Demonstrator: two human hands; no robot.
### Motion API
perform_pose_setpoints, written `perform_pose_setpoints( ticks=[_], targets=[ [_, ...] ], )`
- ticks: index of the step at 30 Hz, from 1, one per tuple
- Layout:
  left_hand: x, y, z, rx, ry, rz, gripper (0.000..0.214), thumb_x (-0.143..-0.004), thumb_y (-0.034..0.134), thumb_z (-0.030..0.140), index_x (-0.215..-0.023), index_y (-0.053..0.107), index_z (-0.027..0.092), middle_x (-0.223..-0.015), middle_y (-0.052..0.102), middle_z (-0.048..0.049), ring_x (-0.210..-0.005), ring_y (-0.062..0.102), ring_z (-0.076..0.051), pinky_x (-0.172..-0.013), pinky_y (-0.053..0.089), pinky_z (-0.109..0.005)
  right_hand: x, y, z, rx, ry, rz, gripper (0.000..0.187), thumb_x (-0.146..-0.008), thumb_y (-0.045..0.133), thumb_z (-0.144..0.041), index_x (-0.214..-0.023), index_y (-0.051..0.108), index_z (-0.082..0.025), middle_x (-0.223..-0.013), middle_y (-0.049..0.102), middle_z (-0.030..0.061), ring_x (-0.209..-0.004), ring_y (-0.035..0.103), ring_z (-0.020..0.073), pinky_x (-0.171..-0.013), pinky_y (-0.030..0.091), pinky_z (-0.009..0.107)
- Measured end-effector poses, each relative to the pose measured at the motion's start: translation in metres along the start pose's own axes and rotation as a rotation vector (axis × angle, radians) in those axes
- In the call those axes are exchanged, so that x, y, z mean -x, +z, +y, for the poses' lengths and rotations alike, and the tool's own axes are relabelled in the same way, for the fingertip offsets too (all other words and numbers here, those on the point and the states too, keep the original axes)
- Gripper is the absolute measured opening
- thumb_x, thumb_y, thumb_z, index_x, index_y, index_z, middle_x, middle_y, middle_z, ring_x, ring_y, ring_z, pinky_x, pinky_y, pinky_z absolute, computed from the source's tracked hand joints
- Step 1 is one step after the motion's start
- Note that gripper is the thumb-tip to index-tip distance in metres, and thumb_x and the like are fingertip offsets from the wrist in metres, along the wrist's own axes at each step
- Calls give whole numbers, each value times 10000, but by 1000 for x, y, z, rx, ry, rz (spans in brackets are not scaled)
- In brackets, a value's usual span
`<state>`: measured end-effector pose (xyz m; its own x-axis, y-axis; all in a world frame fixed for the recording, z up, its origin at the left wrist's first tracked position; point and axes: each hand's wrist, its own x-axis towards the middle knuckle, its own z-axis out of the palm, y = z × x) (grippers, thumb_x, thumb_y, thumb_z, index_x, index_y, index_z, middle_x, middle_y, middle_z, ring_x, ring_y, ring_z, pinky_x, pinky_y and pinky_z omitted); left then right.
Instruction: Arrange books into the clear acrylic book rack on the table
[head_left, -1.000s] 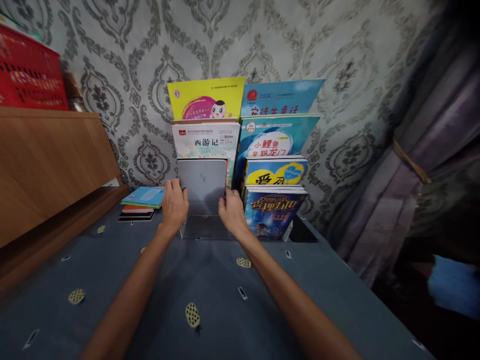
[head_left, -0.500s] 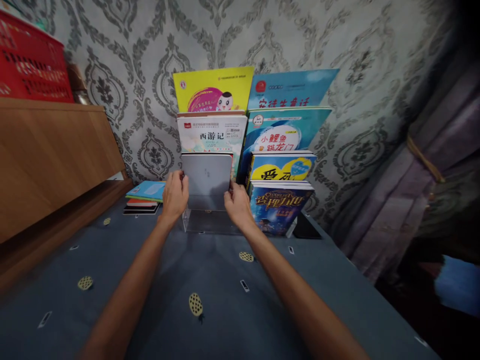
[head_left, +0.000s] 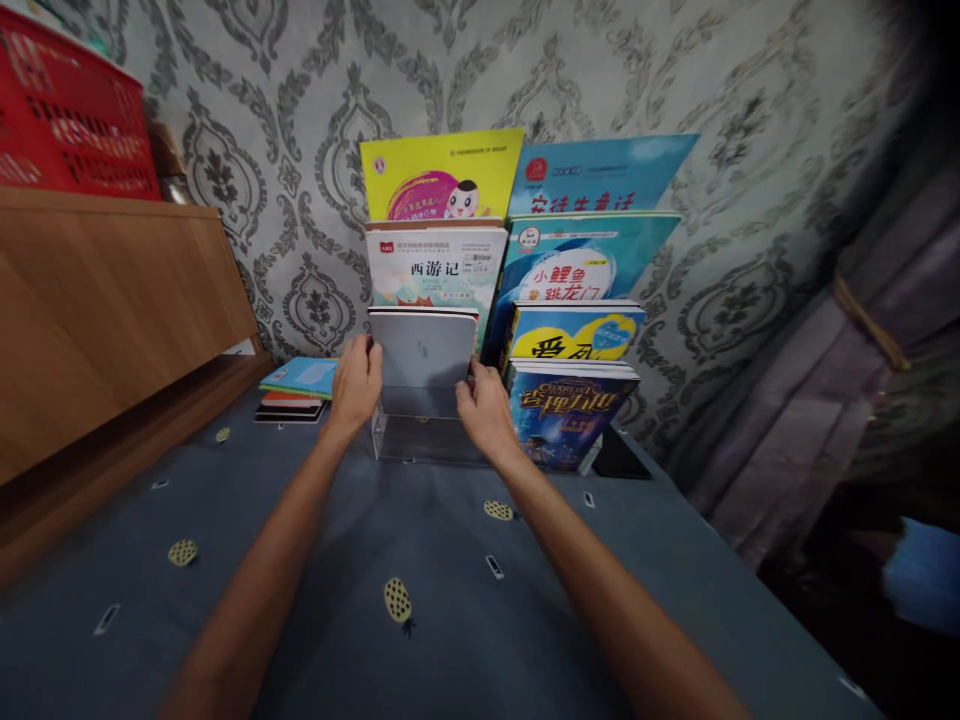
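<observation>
Thin grey book [head_left: 424,350], front slot of clear rack [head_left: 420,445]: likely light, stiff, slick-covered. Pinched at side edges by left hand [head_left: 358,385] and right hand [head_left: 486,410]; sound hold.

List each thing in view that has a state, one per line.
left hand, gripping the left edge of the grey book
right hand, gripping its right edge
grey book, closed, upright, lower edge behind the clear stand front wall
dark blue book, closed, upright in the stand
flat stack of books, closed, lying on the table
curtain, tied back
</observation>
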<state>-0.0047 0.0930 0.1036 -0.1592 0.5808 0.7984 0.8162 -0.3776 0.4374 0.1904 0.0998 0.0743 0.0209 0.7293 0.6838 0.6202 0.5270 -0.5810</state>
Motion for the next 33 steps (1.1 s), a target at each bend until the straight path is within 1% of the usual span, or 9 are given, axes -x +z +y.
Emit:
perform_pose_setpoints(
  ticks=[5,10,13,16,20,23,27,30,33],
  targets=[
    [-1,2,0,53,-37,-8,268,-1004,335,307,-807,495,223,-758,576,-48,-797,621,-229,-790,499,-386,-3,-3,-1,10,1,-23,335,-866,433,-199,-1133,627,-142,-920,626,122,-913,604,279,-866,491,444],
    [-8,9,-2,67,-46,22,333,-1027,314,384,-805,500,219,-767,575,-49,-883,632,-238,-848,493,-391,-13,-5,-2,28,30,-63,280,-881,427,-186,-1062,640,-159,-890,630,117,-878,606,281,-848,488,453],
    [-12,13,-4,59,-28,19,385,-1030,295,460,-792,479,220,-755,551,-38,-888,628,-235,-865,486,-389,-17,-3,0,8,29,-46,304,-865,429,-167,-1086,639,-168,-883,636,111,-886,606,278,-868,487,461],
    [-13,14,-7,59,-10,17,409,-1031,283,488,-783,470,222,-743,528,-27,-884,621,-225,-879,479,-383,-14,0,2,-32,40,-24,379,-854,426,-147,-1189,602,-159,-966,653,130,-954,616,281,-905,485,464],
    [-11,12,-7,57,-5,27,405,-1031,289,479,-762,454,224,-712,491,-13,-814,603,-209,-852,482,-376,-7,-1,0,-143,55,-28,499,-855,415,-134,-1350,469,-143,-1130,650,160,-1017,629,279,-909,502,467],
    [-9,8,-6,70,-4,18,397,-1028,315,471,-749,453,225,-696,479,-6,-799,600,-208,-839,484,-374,-3,-3,-3,-202,71,-14,525,-863,407,-135,-1387,401,-153,-1144,652,153,-984,651,259,-874,521,443],
    [-8,5,-5,69,-21,-5,340,-1025,357,380,-752,481,219,-705,507,-14,-855,618,-225,-865,481,-393,2,-4,-5,-230,50,-6,491,-860,401,-130,-1350,421,-155,-1145,662,152,-1003,652,245,-899,520,433],
    [-6,4,-4,73,-27,-15,278,-1013,381,319,-787,505,215,-736,548,-29,-877,625,-235,-871,482,-399,5,-3,-5,-243,21,-9,471,-859,391,-120,-1324,448,-174,-1242,638,156,-1097,626,247,-946,509,447],
    [-2,4,-1,74,-32,-15,237,-1005,390,313,-828,514,217,-757,572,-39,-884,631,-243,-867,486,-400,8,-4,-5,-237,8,-2,459,-868,385,-122,-1318,464,-164,-1305,605,168,-1160,598,252,-967,503,450]
  ],
)
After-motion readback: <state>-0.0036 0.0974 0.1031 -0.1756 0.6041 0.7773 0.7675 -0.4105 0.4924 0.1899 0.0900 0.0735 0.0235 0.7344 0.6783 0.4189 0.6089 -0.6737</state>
